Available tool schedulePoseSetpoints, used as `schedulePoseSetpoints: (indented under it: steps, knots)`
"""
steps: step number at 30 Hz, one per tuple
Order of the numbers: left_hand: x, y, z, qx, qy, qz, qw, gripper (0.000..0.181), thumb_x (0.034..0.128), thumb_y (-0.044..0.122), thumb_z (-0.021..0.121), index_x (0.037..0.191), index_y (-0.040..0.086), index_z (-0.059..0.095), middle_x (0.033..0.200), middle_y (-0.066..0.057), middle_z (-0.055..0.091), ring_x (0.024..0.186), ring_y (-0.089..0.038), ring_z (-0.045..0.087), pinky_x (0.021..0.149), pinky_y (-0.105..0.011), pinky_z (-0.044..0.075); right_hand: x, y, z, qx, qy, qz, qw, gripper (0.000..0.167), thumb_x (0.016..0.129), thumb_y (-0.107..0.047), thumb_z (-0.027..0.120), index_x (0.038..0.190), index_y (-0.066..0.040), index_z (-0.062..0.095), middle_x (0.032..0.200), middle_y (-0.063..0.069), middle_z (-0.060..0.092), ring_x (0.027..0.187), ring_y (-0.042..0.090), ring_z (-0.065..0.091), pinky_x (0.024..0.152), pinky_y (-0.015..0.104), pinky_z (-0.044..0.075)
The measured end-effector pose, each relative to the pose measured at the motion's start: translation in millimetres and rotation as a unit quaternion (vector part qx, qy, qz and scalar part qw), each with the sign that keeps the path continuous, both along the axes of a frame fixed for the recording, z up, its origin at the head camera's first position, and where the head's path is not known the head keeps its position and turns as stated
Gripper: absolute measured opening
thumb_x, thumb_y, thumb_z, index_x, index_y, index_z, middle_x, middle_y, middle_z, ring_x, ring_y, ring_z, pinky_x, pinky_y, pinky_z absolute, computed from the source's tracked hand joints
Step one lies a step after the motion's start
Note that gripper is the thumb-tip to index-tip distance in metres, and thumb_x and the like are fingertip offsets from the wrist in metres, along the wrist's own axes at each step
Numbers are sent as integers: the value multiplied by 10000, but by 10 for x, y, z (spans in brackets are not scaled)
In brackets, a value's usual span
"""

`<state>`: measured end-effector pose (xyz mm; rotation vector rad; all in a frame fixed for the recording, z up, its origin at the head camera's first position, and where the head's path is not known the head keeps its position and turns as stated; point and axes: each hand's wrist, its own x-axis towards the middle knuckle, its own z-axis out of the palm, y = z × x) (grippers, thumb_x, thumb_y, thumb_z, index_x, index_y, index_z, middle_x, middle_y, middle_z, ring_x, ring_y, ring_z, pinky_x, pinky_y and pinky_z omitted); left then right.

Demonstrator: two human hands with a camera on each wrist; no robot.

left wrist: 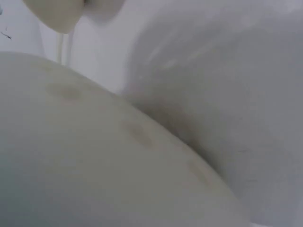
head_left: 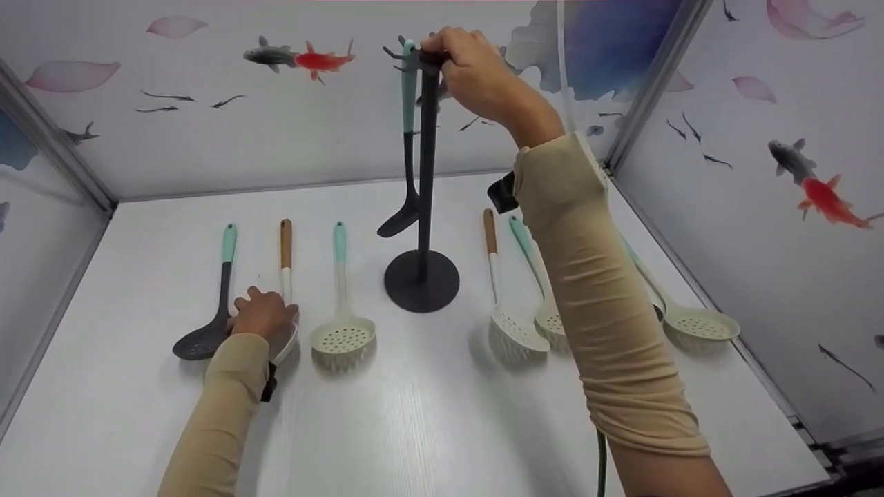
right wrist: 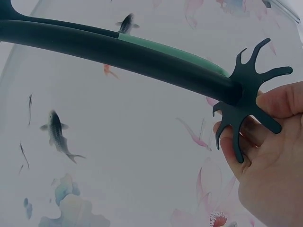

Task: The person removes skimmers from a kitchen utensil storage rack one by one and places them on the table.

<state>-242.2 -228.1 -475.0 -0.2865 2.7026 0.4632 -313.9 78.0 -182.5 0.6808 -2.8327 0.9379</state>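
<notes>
My right hand [head_left: 480, 72] grips the hooked top of a black utensil stand [head_left: 428, 159]; in the right wrist view, thumb and fingers [right wrist: 284, 99] pinch its hook ring [right wrist: 248, 90]. A black ladle [head_left: 409, 162] with a mint handle hangs from a hook on the stand's left. My left hand [head_left: 262, 314] is low over a white skimmer [head_left: 286, 245] with a brown handle, where neck meets head. Its underside of fingers is hidden, so a grip cannot be made out. The skimmer's pale holed head [left wrist: 94, 142] fills the left wrist view.
Left of the left hand lies a black slotted ladle [head_left: 204, 338]; a mint-handled skimmer [head_left: 343, 335] lies to its right. Beyond the stand lie a brown-handled skimmer [head_left: 514, 331] and mint-handled ones [head_left: 701, 323], partly behind the right sleeve. Printed panels [head_left: 276, 138] enclose the white table.
</notes>
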Motion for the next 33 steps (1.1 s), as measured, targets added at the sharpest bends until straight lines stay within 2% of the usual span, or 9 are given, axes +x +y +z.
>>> schedulePoseSetpoints:
  steps: [4,7,12,16,19,22,24,28,33]
  knots:
    - [-92,96,166,3,-109,-45,9999,658,956,367,447,1330,-158,313,1354,-413,188,1220,-601,230,914,-725,283,10,-1,9,31,21,-23,10000,390,987,-99,252,1333,-107,432,1310,49,419,1233,128,313,1028,242,293]
    - [-139,236,347,319,10,-7,9995,650,955,362,453,1363,-108,264,1381,-377,161,1231,-578,246,943,-681,299,19,3,14,18,-18,-27,10000,392,986,-98,252,1334,-117,431,1307,48,418,1231,125,312,1023,248,299]
    - [-167,510,671,1131,928,-369,9885,565,958,296,470,1390,-17,283,1464,-295,135,1270,-507,293,992,-595,332,27,-4,12,29,-79,-32,10000,397,990,-114,241,1339,-139,427,1314,42,416,1236,123,311,1028,255,297]
    - [-171,745,851,1865,1762,-1047,9608,586,959,278,475,1449,53,244,1470,-257,194,1333,-439,272,1061,-541,287,29,-5,2,26,-23,-46,10000,390,993,-111,244,1335,-137,431,1298,45,429,1218,130,323,1021,261,302]
    - [-203,890,899,2384,2165,-1599,9331,608,960,264,481,1475,91,209,1486,-224,206,1375,-395,225,1099,-524,229,28,-5,-11,53,-16,-54,10000,388,996,-118,245,1341,-135,422,1301,49,423,1210,131,331,1013,254,309]
    - [-258,1005,939,2795,2393,-1892,9104,648,964,242,478,1495,99,135,1509,-196,197,1404,-350,185,1121,-510,184,26,-4,-19,46,6,-40,10000,382,998,-114,251,1341,-124,419,1304,56,416,1213,136,336,1018,252,307]
    - [-318,1068,966,3074,2488,-1907,8985,664,968,240,472,1499,100,100,1520,-175,199,1413,-331,174,1127,-497,179,24,0,-18,73,52,-74,9999,379,1000,-116,251,1339,-123,421,1305,52,418,1212,136,337,1021,250,301]
    - [-433,1186,1041,3891,2374,-1616,8753,652,986,253,430,1504,118,59,1535,-135,207,1417,-311,185,1131,-448,211,27,7,-15,103,89,-101,9999,379,999,-107,253,1336,-117,427,1308,46,421,1211,129,339,1022,249,295]
    - [-515,1329,1131,4564,2038,-1251,8571,601,1004,280,366,1507,179,54,1547,-74,200,1431,-252,167,1143,-423,187,28,9,-17,-16,88,-2,10000,389,991,-86,249,1334,-109,430,1302,48,436,1202,127,344,1021,236,286]
